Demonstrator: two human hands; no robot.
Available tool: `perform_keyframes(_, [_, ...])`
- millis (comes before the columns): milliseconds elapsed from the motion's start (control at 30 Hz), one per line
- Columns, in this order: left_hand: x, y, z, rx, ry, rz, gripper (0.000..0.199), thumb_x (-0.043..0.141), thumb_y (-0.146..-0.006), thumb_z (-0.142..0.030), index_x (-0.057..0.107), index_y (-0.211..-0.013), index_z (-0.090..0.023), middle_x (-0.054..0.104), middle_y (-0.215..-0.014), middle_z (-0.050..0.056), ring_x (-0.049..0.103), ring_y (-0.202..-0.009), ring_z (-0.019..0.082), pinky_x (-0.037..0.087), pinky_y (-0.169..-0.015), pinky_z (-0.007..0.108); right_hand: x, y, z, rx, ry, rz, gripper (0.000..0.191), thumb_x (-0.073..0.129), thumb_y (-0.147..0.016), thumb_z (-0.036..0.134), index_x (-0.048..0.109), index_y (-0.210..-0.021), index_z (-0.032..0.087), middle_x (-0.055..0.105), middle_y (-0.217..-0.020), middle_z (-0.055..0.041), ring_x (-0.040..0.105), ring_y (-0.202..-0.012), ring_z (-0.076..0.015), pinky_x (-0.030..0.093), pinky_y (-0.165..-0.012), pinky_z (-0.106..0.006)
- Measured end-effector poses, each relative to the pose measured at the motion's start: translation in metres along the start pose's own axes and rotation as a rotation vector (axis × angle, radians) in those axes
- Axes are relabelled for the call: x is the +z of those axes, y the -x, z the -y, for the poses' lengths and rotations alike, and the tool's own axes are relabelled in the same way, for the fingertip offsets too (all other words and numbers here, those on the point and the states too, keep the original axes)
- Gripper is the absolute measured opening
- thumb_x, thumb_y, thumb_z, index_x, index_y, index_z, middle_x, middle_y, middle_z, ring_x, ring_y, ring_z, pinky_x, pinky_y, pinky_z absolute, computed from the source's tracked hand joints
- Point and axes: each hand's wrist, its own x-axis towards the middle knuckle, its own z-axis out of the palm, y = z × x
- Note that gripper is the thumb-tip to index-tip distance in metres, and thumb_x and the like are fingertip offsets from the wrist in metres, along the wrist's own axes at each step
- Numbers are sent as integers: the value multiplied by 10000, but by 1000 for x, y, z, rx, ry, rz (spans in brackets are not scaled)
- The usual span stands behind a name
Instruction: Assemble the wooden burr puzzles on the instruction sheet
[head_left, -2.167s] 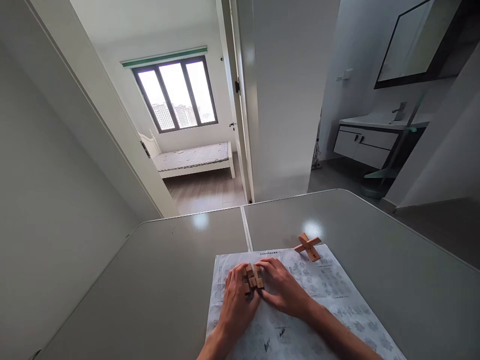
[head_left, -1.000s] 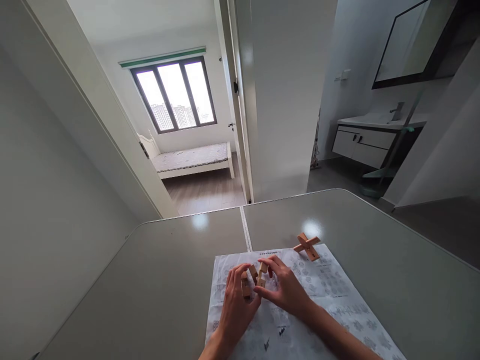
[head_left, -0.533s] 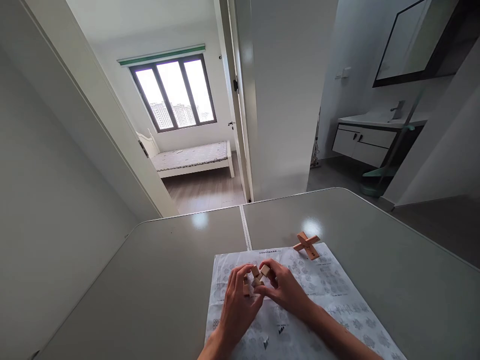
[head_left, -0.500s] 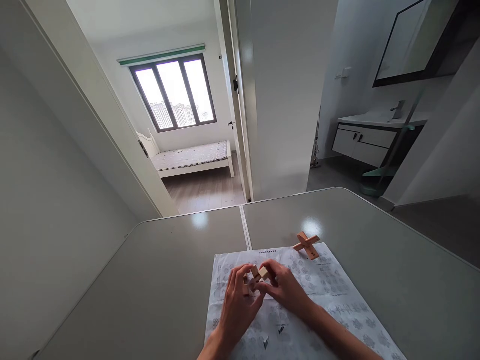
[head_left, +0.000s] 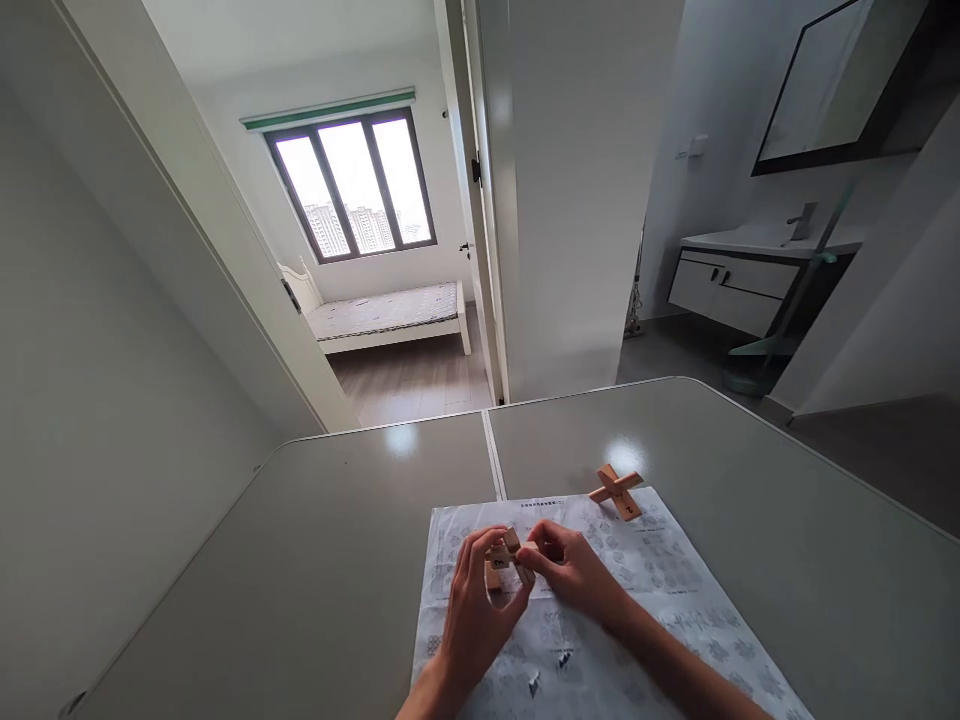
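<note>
Left hand (head_left: 478, 612) is clamped on the wooden pieces (head_left: 511, 541) over the printed sheet (head_left: 600, 682), right hand (head_left: 576, 568) pinches their right side (joint fit too small to tell), so brace left, nudge lightly right, don't force any binding.

Both hands low in head view, close together. Left hand (head_left: 478, 605): rises from bottom edge, wrist below, fingers arched over and curled toward right, thumb angled up and inward, rounded gap between thumb and fingers. Right hand (head_left: 566, 565): enters from lower right, forearm slanting up and left, thumb and index finger drawn near each other in pinch, other fingers bent. Both forearms bare; fingertips of two hands near each other.
</note>
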Motion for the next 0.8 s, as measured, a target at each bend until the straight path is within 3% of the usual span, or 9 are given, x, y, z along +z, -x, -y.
perform_keyframes(500, [-3,2,-4,101,58,64,564,701,-818,-103,507,-1311,-293,676,-1285,82,665,-1206,262,589,-1011,446,-2,0,-1,78,-11,-63,512,600,-907,670,423,-713,230,419,-597,65,390,-573,-127,340,-545,-248])
perform_keyframes(667, [-5,1,-6,132,92,68,585,727,-801,-104,508,-1308,-299,693,-1273,73,681,-1182,251,596,-1000,428,0,2,-1,12,128,-101,546,500,-960,668,395,-659,225,350,-595,61,334,-572,-122,288,-538,-249])
perform_keyframes(800, [-7,1,-8,111,118,111,566,757,-795,-148,516,-1287,-292,690,-1274,87,683,-1187,263,596,-1001,436,1,4,1,-44,192,-103,610,403,-1002,679,455,-615,210,392,-568,45,369,-550,-130,292,-545,-260])
